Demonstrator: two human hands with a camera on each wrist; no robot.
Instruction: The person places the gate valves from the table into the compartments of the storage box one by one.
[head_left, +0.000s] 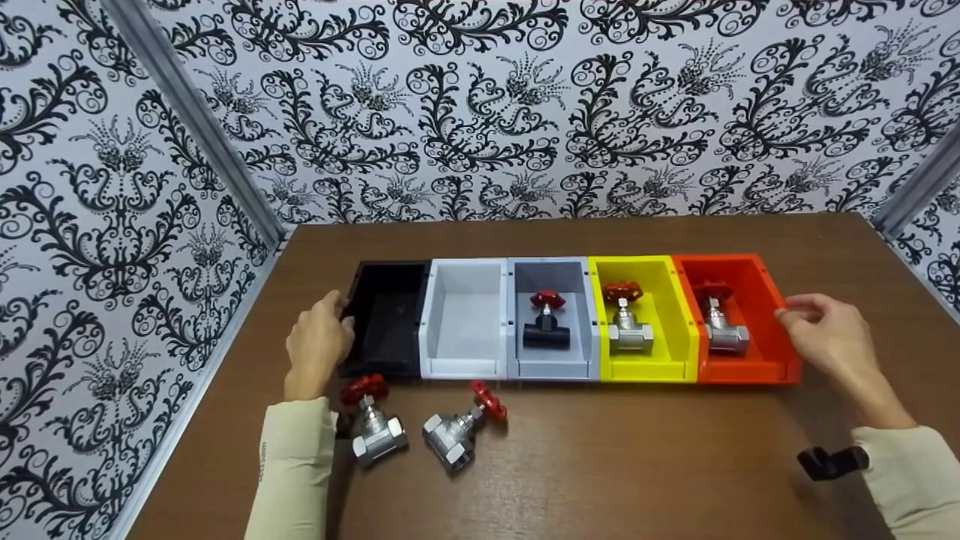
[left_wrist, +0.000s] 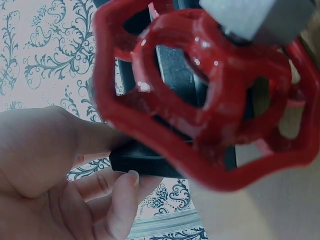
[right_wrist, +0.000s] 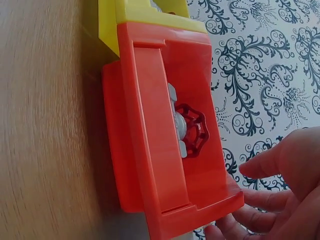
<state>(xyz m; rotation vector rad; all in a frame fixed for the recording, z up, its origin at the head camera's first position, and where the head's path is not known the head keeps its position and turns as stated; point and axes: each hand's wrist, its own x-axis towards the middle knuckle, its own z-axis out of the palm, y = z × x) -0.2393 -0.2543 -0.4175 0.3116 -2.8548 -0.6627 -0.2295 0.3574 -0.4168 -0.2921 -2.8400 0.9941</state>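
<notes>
A row of joined bins runs black (head_left: 386, 322), white (head_left: 466, 315), grey (head_left: 551, 277), yellow (head_left: 664, 300), red (head_left: 765, 322). At the left end my left hand (head_left: 321, 341) holds the black bin's side wall, thumb on one side and fingers on the other; a handwheel hides the thumb tip in the left wrist view. My right hand (head_left: 832, 330) touches the red bin's outer wall with its fingers. Two silver valves with red handwheels, one valve (head_left: 379, 435) beside my left wrist and another valve (head_left: 454, 435) to its right, lie before the row.
The grey bin holds a black-bodied valve (head_left: 547, 330). Silver valves stand in the yellow bin, one valve (head_left: 628, 334), and in the red bin, another valve (head_left: 724, 334). Patterned wall panels (head_left: 487, 112) enclose the brown table (head_left: 600, 457) at the back and sides.
</notes>
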